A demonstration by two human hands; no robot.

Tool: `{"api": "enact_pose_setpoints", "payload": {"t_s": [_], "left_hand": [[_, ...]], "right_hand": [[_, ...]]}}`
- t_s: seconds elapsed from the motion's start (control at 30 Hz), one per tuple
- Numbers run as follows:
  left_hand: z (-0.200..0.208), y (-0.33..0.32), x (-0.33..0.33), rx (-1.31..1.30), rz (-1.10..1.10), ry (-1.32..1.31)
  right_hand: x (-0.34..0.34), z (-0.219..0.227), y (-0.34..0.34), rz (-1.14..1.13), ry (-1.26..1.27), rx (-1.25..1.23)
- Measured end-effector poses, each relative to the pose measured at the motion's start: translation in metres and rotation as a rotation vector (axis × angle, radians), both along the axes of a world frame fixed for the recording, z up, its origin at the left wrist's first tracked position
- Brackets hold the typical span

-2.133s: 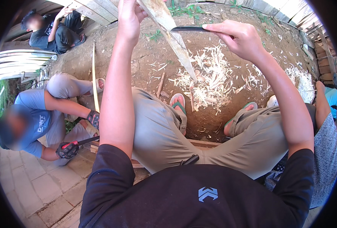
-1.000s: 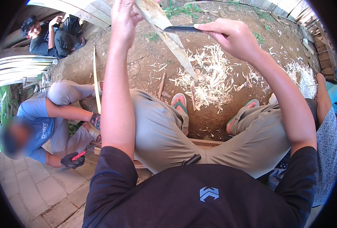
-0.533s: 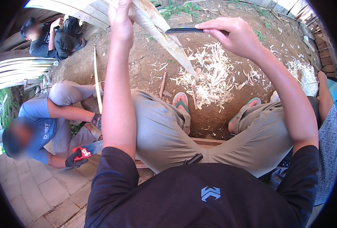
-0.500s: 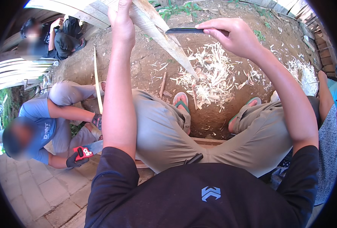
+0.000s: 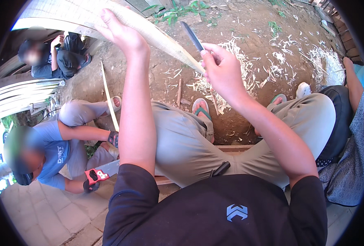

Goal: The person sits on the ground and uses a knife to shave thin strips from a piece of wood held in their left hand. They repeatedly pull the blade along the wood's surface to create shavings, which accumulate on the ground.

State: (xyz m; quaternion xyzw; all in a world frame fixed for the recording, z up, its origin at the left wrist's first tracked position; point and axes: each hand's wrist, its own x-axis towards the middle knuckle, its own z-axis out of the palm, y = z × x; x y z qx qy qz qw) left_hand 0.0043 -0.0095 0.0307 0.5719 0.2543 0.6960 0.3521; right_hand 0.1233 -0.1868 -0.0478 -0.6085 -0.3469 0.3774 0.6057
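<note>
My left hand (image 5: 126, 37) is at the upper left, against a long pale piece of wood (image 5: 159, 39); its thumb shows, while some fingers are hidden by the wood. The wood slants down to the right and narrows to a tip. In my right hand (image 5: 223, 69) is a knife (image 5: 192, 36) with a dark blade, held closed in the fingers, blade pointing up and to the left, apart from the wood's face. The fingers of that hand are right by the wood's tip; whether they touch it I cannot tell.
Wood shavings (image 5: 239, 61) litter the dirt ground ahead. At left a person (image 5: 53, 143) sits holding a red-handled saw (image 5: 98, 174); a thin pale strip (image 5: 108, 94) lies near them. Another person (image 5: 63, 57) sits farther back. Someone in patterned cloth (image 5: 348, 164) is close at right.
The wood has swung to a flatter slant, its tip rising. My right hand has come down and left to that tip, and the knife has turned from level to pointing upward.
</note>
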Motion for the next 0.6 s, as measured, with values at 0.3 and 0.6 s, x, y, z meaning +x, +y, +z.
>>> {"api": "enact_pose_setpoints", "payload": {"t_s": [0.3,0.6], "left_hand": [[0.009,-0.029,0.017,-0.048,0.156,-0.066],[0.006,-0.032,0.017,-0.098,0.217,0.003]], "right_hand": [[-0.026,0.032,0.002,0.007,-0.103,0.192],[-0.028,0.015,-0.01,-0.029,-0.296,0.223]]}}
